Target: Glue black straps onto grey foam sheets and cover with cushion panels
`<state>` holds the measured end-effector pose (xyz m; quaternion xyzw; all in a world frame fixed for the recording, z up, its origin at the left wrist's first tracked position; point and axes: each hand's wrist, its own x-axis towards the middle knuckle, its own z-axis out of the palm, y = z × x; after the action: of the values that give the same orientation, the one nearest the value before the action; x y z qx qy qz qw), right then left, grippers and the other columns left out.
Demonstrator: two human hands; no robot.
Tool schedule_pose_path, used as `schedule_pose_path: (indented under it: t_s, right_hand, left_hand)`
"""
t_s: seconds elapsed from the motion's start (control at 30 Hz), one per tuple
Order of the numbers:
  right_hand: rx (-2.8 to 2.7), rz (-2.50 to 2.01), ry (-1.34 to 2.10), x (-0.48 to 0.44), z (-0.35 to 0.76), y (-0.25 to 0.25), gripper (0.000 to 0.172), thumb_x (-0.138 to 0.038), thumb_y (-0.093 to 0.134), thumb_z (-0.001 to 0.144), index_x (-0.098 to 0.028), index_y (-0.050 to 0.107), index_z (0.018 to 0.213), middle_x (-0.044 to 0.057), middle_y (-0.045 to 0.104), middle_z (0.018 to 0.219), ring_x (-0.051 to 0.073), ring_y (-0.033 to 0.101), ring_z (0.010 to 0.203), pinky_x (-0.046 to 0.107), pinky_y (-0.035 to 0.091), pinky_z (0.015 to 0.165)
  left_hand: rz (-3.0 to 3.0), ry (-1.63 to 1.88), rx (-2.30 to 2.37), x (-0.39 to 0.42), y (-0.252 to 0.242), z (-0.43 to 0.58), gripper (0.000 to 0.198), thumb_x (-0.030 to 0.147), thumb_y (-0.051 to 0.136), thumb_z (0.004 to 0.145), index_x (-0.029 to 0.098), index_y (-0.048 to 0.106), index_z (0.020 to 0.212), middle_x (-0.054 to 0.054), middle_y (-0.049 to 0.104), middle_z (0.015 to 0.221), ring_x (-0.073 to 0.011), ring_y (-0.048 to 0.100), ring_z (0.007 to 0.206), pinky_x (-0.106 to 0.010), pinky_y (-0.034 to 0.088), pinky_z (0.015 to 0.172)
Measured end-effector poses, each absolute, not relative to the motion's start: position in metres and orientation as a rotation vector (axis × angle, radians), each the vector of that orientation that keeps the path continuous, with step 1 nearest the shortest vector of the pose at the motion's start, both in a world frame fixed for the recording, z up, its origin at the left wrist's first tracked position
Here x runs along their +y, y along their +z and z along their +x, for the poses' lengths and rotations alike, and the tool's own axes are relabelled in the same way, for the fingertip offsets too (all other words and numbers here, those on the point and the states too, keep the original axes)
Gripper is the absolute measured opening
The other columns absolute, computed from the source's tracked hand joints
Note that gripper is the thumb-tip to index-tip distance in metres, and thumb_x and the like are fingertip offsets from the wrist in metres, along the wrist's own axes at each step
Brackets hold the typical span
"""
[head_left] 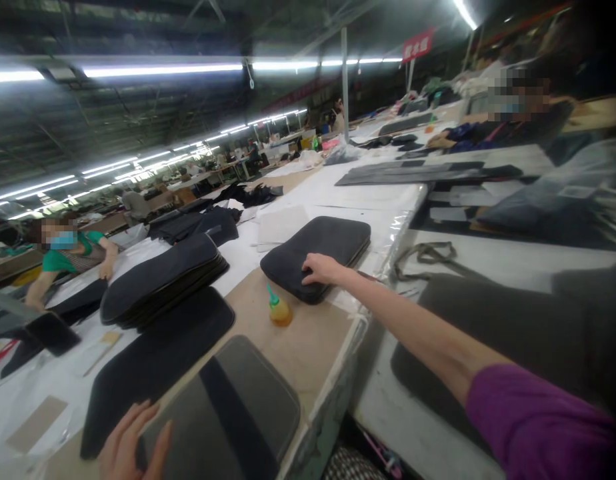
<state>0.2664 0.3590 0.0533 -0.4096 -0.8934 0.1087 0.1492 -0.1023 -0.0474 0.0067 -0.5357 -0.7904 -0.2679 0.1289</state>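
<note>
My right hand (322, 268) reaches far forward and rests on a stack of dark rounded fabric panels (333, 241), its fingers curled over the near top piece. My left hand (131, 445) lies flat with spread fingers on the near edge of a grey panel with a dark centre strip (238, 407) at the table's front. A small bottle of amber glue with a green nozzle (279, 309) stands on the brown board between the two hands.
A second stack of dark panels (163, 277) and a single flat dark piece (158, 357) lie to the left. A person in green (71, 257) works at the far left; another person (508, 120) sits at the back right. The table edge (348, 360) drops off on my right.
</note>
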Motion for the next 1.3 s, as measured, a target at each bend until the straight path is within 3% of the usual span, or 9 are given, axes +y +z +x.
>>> schedule_pose_path:
  t_s: [0.1, 0.2, 0.4, 0.53, 0.63, 0.8, 0.97, 1.17, 1.3]
  right_hand:
    - [-2.64, -1.235, 0.307, 0.37, 0.261, 0.053, 0.023, -0.036, 0.073, 0.086, -0.015, 0.074, 0.096, 0.008, 0.071, 0.1, 0.023, 0.066, 0.097, 0.036, 0.051, 0.086]
    - [-2.677, -1.302, 0.28, 0.373, 0.257, 0.05, 0.025, -0.039, 0.063, 0.094, -0.016, 0.068, 0.104, 0.006, 0.069, 0.108, 0.021, 0.065, 0.1, 0.043, 0.053, 0.09]
    - [-2.708, -1.348, 0.298, 0.377, 0.252, 0.048, 0.031, -0.042, 0.061, 0.096, -0.016, 0.066, 0.111, 0.008, 0.068, 0.114, 0.021, 0.065, 0.102, 0.044, 0.053, 0.091]
    - [-2.735, -1.239, 0.375, 0.387, 0.267, 0.053, 0.045, -0.053, 0.074, 0.08, -0.018, 0.073, 0.109, 0.009, 0.07, 0.115, 0.023, 0.067, 0.101, 0.029, 0.052, 0.084]
    - [-2.743, -1.169, 0.39, 0.391, 0.277, 0.054, 0.057, -0.05, 0.083, 0.066, -0.022, 0.074, 0.114, 0.009, 0.069, 0.123, 0.026, 0.065, 0.107, 0.025, 0.05, 0.081]
    - [-2.706, -1.179, 0.485, 0.399, 0.268, 0.057, 0.024, -0.028, 0.079, 0.067, -0.024, 0.08, 0.09, 0.005, 0.076, 0.094, 0.024, 0.069, 0.091, 0.026, 0.048, 0.076]
    - [-2.573, -1.182, 0.714, 0.415, 0.269, 0.058, 0.014, -0.026, 0.078, 0.066, -0.021, 0.08, 0.079, 0.004, 0.076, 0.081, 0.022, 0.068, 0.081, 0.029, 0.048, 0.074]
    - [-2.285, -1.126, 1.099, 0.432, 0.286, 0.037, 0.028, -0.043, 0.071, 0.082, -0.015, 0.074, 0.085, 0.001, 0.071, 0.077, 0.015, 0.063, 0.068, 0.027, 0.049, 0.066]
    - [-2.09, -1.103, 1.214, 0.427, 0.285, 0.024, 0.034, -0.048, 0.061, 0.093, -0.014, 0.065, 0.089, 0.0, 0.065, 0.079, 0.012, 0.06, 0.066, 0.029, 0.051, 0.064]
  left_hand:
    - [-1.675, -0.819, -2.199, -0.035, 0.021, -0.065, 0.036, 0.044, 0.05, 0.089, 0.033, 0.051, 0.123, -0.009, 0.051, 0.138, -0.0296, 0.045, 0.136, -0.051, 0.034, 0.118]
    - [-1.796, -0.875, -2.091, -0.021, 0.023, -0.044, 0.033, 0.04, 0.054, 0.09, 0.03, 0.055, 0.121, -0.009, 0.054, 0.133, -0.0296, 0.048, 0.132, -0.053, 0.036, 0.116]
    - [-1.905, -0.963, -2.061, 0.008, 0.025, -0.013, 0.031, 0.037, 0.057, 0.092, 0.025, 0.059, 0.121, -0.01, 0.054, 0.134, -0.0275, 0.051, 0.129, -0.052, 0.043, 0.111]
    - [-1.97, -1.006, -2.046, 0.018, 0.028, 0.0, 0.029, 0.034, 0.059, 0.092, 0.025, 0.061, 0.12, -0.01, 0.056, 0.133, -0.0269, 0.053, 0.128, -0.051, 0.046, 0.109]
    - [-2.04, -1.014, -2.028, 0.024, 0.025, 0.007, 0.024, 0.034, 0.06, 0.091, 0.026, 0.065, 0.114, -0.009, 0.059, 0.13, -0.0275, 0.054, 0.127, -0.051, 0.047, 0.107]
    - [-2.118, -1.108, -2.051, 0.032, 0.022, 0.027, 0.018, 0.034, 0.058, 0.092, 0.026, 0.07, 0.104, -0.009, 0.062, 0.128, -0.0278, 0.053, 0.129, -0.05, 0.046, 0.109]
    - [-2.05, -1.281, -2.115, 0.036, 0.026, 0.043, 0.019, 0.037, 0.056, 0.094, 0.026, 0.07, 0.099, -0.008, 0.064, 0.124, -0.0272, 0.054, 0.128, -0.05, 0.045, 0.109]
    - [-2.183, -1.2, -2.131, 0.054, 0.029, 0.05, 0.019, 0.034, 0.054, 0.095, 0.026, 0.068, 0.105, -0.008, 0.065, 0.123, -0.024, 0.06, 0.121, -0.044, 0.05, 0.104]
    - [-2.401, -1.052, -2.064, 0.094, 0.03, 0.077, 0.032, 0.031, 0.05, 0.097, 0.024, 0.06, 0.126, -0.012, 0.061, 0.132, -0.0229, 0.058, 0.124, -0.043, 0.049, 0.105]
